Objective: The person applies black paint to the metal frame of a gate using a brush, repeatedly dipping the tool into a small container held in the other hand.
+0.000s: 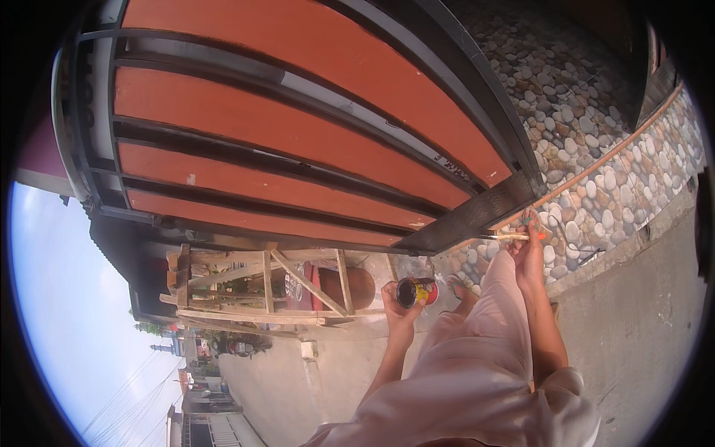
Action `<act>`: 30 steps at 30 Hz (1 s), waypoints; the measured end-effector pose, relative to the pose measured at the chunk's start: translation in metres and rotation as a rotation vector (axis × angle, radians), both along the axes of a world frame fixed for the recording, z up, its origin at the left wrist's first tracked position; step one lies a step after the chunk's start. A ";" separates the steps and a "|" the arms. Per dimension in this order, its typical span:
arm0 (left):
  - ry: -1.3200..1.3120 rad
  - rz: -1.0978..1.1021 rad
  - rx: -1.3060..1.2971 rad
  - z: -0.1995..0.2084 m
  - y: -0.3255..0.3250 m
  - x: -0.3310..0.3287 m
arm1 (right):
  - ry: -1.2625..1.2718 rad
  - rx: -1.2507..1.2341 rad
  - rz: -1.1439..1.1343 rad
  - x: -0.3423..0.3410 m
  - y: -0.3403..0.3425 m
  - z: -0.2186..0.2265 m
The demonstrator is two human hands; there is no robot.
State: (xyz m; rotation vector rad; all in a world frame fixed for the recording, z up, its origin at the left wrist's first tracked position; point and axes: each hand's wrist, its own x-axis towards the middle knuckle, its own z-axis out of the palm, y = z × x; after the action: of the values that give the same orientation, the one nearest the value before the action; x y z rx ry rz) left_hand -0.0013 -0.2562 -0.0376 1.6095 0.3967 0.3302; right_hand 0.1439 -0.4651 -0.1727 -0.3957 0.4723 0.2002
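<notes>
We see our left hand (402,313) curled round a small can (426,291) with a red and yellow label, its open mouth facing us and dark inside, held just left of our knees. Our right hand (529,257) is closed round the pale handle of a brush (512,237), whose dark end points left at the lower bar (477,212) of the gate — whether it touches the bar we cannot tell. The gate (223,100) fills much of the upper view, orange boards set between dark rails, and it blocks most of what lies behind it. On its right, rounded pebbles (570,153) cover the ground, and a plain concrete strip (633,298) runs alongside them. Left of the can stands a rough wooden frame (267,279) of crossed lengths, close under the gate, partly covering a round reddish-brown thing (359,289) whose kind we cannot make out. Our pale trousers (499,298) take up the space between our two forearms, and one sandalled foot (456,284) shows just right of the can. Farther off to the left we have a parked motorcycle (240,348), with overhead wires (123,402) crossing a bright sky (45,253)
</notes>
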 end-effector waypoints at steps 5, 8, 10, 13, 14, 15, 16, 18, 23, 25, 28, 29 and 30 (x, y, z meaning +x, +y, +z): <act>0.027 0.001 0.032 0.004 -0.002 0.002 | -0.065 0.020 0.022 0.021 0.005 0.028; 0.043 0.000 0.042 0.002 0.003 0.001 | -0.092 0.016 0.025 0.029 0.011 0.037; 0.046 0.019 0.048 -0.004 0.010 -0.002 | -0.120 -0.005 0.045 0.033 0.019 0.040; 0.019 0.030 0.056 -0.015 0.020 -0.002 | -0.058 -0.025 0.072 0.033 0.026 0.049; 0.018 0.038 0.058 -0.018 0.023 -0.001 | -0.043 -0.025 0.059 0.033 0.032 0.045; -0.001 0.030 0.050 -0.019 0.023 0.001 | 0.020 -0.072 0.040 0.031 0.035 0.050; 0.010 0.038 0.025 -0.017 0.023 0.002 | 0.013 -0.098 0.021 0.029 0.040 0.049; 0.033 0.041 -0.007 -0.017 0.027 0.003 | -0.022 -0.141 0.032 0.027 0.046 0.036; -0.010 0.043 -0.047 -0.025 0.037 0.004 | -0.173 -0.239 0.130 0.014 0.063 0.034; -0.148 0.046 0.000 -0.030 0.037 0.007 | -0.150 -0.308 0.193 0.011 0.062 0.040; -0.219 0.068 -0.034 -0.036 0.043 -0.001 | -0.248 -0.274 0.280 0.005 0.062 0.038; -0.229 0.076 -0.023 -0.036 0.044 -0.005 | -0.257 -0.294 0.295 0.005 0.064 0.040; -0.229 0.091 -0.030 -0.038 0.047 -0.009 | -0.261 -0.305 0.309 0.003 0.068 0.047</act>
State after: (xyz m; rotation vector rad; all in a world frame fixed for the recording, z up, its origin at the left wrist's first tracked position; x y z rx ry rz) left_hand -0.0101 -0.2094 -0.0751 1.5079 0.2982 0.5690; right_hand 0.1471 -0.3973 -0.1258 -0.7844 0.1809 0.3717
